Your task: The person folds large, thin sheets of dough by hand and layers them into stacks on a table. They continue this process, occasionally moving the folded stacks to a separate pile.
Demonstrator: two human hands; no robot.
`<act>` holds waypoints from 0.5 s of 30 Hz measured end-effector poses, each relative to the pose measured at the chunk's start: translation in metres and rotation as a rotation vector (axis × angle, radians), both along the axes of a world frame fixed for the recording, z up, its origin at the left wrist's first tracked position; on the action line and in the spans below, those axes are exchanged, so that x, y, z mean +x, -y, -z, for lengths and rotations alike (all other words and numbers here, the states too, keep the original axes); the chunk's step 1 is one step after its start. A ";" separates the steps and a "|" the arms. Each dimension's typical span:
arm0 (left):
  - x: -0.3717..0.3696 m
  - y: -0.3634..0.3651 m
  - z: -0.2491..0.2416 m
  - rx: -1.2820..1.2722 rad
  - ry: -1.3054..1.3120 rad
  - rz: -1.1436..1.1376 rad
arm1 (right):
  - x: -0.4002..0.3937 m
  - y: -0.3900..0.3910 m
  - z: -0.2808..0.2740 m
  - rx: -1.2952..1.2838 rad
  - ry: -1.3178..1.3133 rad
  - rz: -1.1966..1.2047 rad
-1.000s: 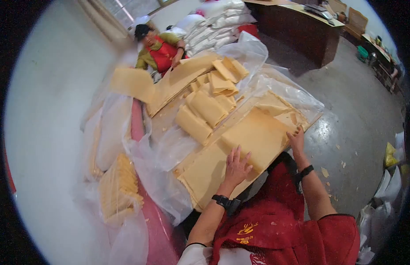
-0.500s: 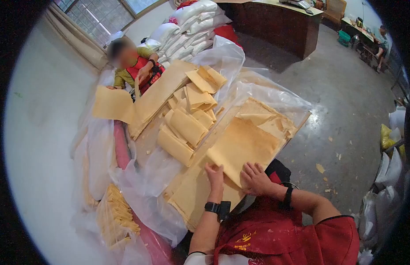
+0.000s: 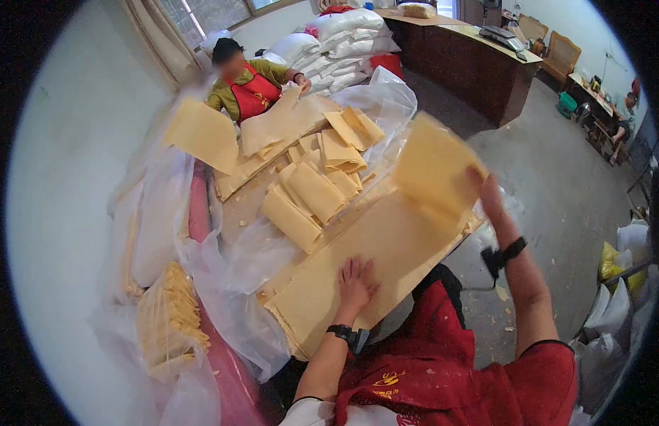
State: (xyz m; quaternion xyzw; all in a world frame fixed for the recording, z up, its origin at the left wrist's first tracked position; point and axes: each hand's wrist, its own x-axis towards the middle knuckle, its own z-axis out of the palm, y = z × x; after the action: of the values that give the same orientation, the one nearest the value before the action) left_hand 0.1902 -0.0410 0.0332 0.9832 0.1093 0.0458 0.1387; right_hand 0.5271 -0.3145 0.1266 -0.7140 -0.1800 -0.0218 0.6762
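A stack of long tan sheets (image 3: pixel 365 248) lies along the near side of the table. My left hand (image 3: pixel 357 282) rests flat on it with fingers apart. My right hand (image 3: pixel 483 186) is raised at the stack's far right end, closed on the edge of a tan sheet (image 3: pixel 436 167) that stands up and is blurred by motion. Beyond the stack, several folded tan sheets (image 3: pixel 316 192) lie in a loose pile in the middle of the table.
Across the table a co-worker in a red apron (image 3: pixel 257 96) holds up tan sheets (image 3: pixel 201 135). Clear plastic (image 3: pixel 237 284) drapes the table's left side. White sacks (image 3: pixel 336 50) are piled behind, near a brown desk (image 3: pixel 457 67). More sacks (image 3: pixel 602 341) stand at the right.
My right hand has moved up and right, lifting the sheet's far end. My left hand has gone from pinching the fold to lying flat. The co-worker's sheets have shifted, and the view has tilted up.
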 end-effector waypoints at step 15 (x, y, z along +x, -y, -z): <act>0.004 0.002 -0.019 -1.971 0.158 -0.470 | -0.244 -0.114 0.036 -1.035 0.750 -0.548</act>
State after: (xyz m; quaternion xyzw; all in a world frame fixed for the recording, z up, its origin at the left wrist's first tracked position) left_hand 0.1939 -0.0434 0.0523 0.3787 0.2795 0.0264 0.8819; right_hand 0.2830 -0.2003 0.0904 -0.8177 -0.5626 -0.0070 0.1219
